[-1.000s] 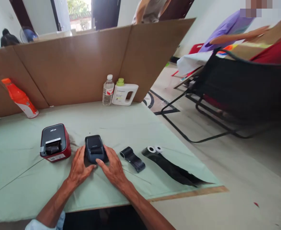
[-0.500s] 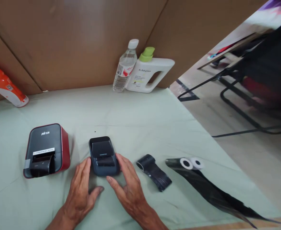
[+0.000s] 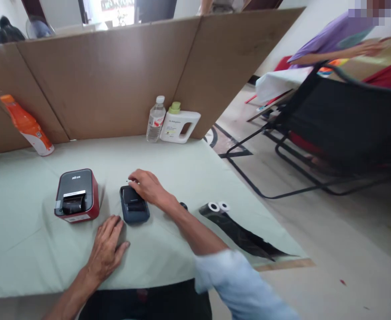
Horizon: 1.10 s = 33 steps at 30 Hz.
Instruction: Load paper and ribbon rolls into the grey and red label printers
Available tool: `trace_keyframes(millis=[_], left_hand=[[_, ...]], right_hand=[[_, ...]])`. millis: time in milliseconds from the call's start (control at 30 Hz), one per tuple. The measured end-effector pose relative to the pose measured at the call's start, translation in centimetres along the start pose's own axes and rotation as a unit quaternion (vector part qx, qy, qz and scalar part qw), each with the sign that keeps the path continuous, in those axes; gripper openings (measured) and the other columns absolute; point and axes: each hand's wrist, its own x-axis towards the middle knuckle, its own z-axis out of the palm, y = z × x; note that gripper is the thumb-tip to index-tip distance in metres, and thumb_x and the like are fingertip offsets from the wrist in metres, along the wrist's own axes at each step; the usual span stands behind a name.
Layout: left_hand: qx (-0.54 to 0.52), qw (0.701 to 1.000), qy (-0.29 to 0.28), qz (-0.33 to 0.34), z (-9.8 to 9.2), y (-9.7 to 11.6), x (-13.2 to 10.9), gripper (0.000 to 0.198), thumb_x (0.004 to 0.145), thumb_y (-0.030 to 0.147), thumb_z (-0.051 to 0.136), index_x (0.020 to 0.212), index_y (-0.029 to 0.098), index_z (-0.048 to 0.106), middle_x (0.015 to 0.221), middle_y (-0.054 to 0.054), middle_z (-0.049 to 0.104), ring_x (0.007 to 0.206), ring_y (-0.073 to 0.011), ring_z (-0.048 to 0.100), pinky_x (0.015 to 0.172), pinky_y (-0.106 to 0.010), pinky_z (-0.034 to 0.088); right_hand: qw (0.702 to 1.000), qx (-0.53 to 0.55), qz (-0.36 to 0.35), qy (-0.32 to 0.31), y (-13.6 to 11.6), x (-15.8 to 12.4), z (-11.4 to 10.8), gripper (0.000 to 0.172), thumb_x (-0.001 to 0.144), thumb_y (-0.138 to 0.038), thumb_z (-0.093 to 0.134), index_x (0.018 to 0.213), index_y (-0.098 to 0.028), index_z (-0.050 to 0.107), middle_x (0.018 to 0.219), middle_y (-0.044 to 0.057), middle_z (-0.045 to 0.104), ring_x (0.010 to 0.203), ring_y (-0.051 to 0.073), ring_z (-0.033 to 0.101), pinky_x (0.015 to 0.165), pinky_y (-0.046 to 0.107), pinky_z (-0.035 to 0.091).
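Note:
My left hand (image 3: 106,246) rests on the green cloth with its fingers apart and nothing in them, just left of and below a small dark blue handheld label printer (image 3: 135,216). Over that printer's upper right corner reaches my right hand (image 3: 148,184). Its fingers are bent, thumb and forefinger slightly apart beside a tiny dark speck (image 3: 127,181) on the cloth. Further left stands a larger black and red label printer (image 3: 78,180) with a dark strip at its slot. My right forearm mostly hides a short black strip roll (image 3: 183,206).
Two white-cored rolls (image 3: 213,206) with long black strips (image 3: 242,235) lie at the right. A clear water bottle (image 3: 155,120), a white jug (image 3: 175,133) and an orange bottle (image 3: 31,129) stand against the cardboard wall (image 3: 115,80). A black folding chair (image 3: 332,115) and another person (image 3: 335,40) are beyond.
My right hand has left the small printer's right side and moved up to its far corner by the speck. My left hand has dropped slightly away from the printer. The view has tilted up.

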Motion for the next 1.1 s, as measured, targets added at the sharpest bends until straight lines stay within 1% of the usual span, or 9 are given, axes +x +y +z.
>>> trace_keyframes(millis=[100, 200, 533, 700, 800, 900, 967, 1033, 1100], left_hand=[[-0.008, 1.0, 0.007, -0.001, 0.2, -0.3, -0.1, 0.045, 0.097, 0.025, 0.063, 0.141, 0.021, 0.062, 0.149, -0.017, 0.063, 0.141, -0.0359, 0.058, 0.113, -0.055, 0.054], [-0.019, 1.0, 0.011, -0.004, 0.5, -0.5, -0.2, 0.04, 0.095, 0.025, 0.065, 0.135, 0.021, 0.066, 0.149, -0.017, 0.063, 0.141, -0.0361, 0.058, 0.114, -0.056, 0.054], [-0.034, 0.999, 0.008, -0.012, 0.8, -0.4, -0.2, 0.04, 0.091, 0.022, 0.068, 0.132, 0.021, 0.067, 0.149, -0.017, 0.062, 0.14, -0.0372, 0.057, 0.114, -0.057, 0.054], [-0.034, 0.999, 0.015, -0.014, 1.1, -0.4, -0.2, 0.039, 0.09, 0.021, 0.068, 0.129, 0.02, 0.068, 0.147, -0.018, 0.064, 0.139, -0.037, 0.058, 0.113, -0.057, 0.054], [-0.035, 0.999, 0.02, -0.011, 1.0, -0.6, -0.2, 0.038, 0.091, 0.022, 0.068, 0.129, 0.02, 0.068, 0.146, -0.018, 0.064, 0.139, -0.0364, 0.058, 0.113, -0.056, 0.054], [-0.033, 0.999, 0.017, -0.006, 1.0, -0.9, -0.1, 0.039, 0.091, 0.022, 0.068, 0.13, 0.021, 0.068, 0.145, -0.017, 0.064, 0.139, -0.036, 0.059, 0.113, -0.056, 0.053], [-0.025, 0.999, 0.019, 0.009, 1.0, -1.2, -0.1, 0.038, 0.092, 0.023, 0.068, 0.13, 0.021, 0.068, 0.145, -0.017, 0.065, 0.138, -0.0355, 0.06, 0.113, -0.055, 0.054], [-0.011, 0.999, 0.035, 0.038, 1.0, -1.6, 0.1, 0.036, 0.094, 0.024, 0.066, 0.13, 0.02, 0.068, 0.142, -0.017, 0.066, 0.135, -0.0352, 0.061, 0.111, -0.053, 0.054], [0.007, 0.995, 0.066, 0.073, 1.2, -2.0, 0.5, 0.033, 0.098, 0.025, 0.062, 0.13, 0.018, 0.067, 0.139, -0.018, 0.068, 0.132, -0.0356, 0.063, 0.108, -0.052, 0.055]], right_hand=[[0.998, -0.023, 0.006, -0.059, 0.3, 5.5, 0.0, 0.021, 0.092, -0.016, 0.071, 0.111, -0.019, 0.081, 0.11, 0.008, 0.081, 0.106, 0.022, 0.073, 0.094, 0.027, 0.052], [0.995, -0.035, 0.005, -0.092, 1.0, 7.5, 1.1, 0.02, 0.086, -0.017, 0.078, 0.106, -0.019, 0.083, 0.103, 0.007, 0.083, 0.098, 0.02, 0.074, 0.085, 0.023, 0.052], [0.987, -0.09, -0.016, -0.13, 1.6, 8.2, 1.4, 0.023, 0.084, -0.011, 0.071, 0.098, -0.019, 0.087, 0.101, 0.008, 0.084, 0.1, 0.022, 0.075, 0.086, 0.023, 0.051], [0.988, -0.102, -0.01, -0.118, 1.3, 8.3, 2.0, 0.024, 0.084, -0.008, 0.068, 0.095, -0.017, 0.087, 0.101, 0.011, 0.084, 0.101, 0.022, 0.074, 0.087, 0.023, 0.05], [0.991, -0.096, -0.001, -0.092, 1.1, 8.2, 1.5, 0.023, 0.086, -0.009, 0.066, 0.094, -0.015, 0.086, 0.101, 0.012, 0.084, 0.099, 0.022, 0.074, 0.086, 0.024, 0.05], [0.995, -0.082, 0.017, -0.054, 2.6, 6.3, -1.2, 0.026, 0.091, -0.013, 0.06, 0.099, -0.013, 0.084, 0.104, 0.012, 0.083, 0.096, 0.02, 0.073, 0.084, 0.024, 0.049], [0.995, -0.073, 0.046, -0.043, 5.6, 3.4, -4.6, 0.025, 0.092, -0.018, 0.06, 0.099, -0.014, 0.084, 0.097, 0.009, 0.083, 0.088, 0.018, 0.072, 0.077, 0.022, 0.049], [0.991, -0.075, 0.103, -0.041, 10.0, -1.3, -8.9, 0.022, 0.09, -0.023, 0.063, 0.095, -0.014, 0.083, 0.084, 0.006, 0.081, 0.077, 0.017, 0.071, 0.07, 0.022, 0.049], [0.977, -0.09, 0.189, -0.034, 14.8, -7.5, -13.3, 0.02, 0.087, -0.029, 0.068, 0.085, -0.015, 0.082, 0.074, 0.006, 0.077, 0.071, 0.018, 0.07, 0.065, 0.025, 0.048]])
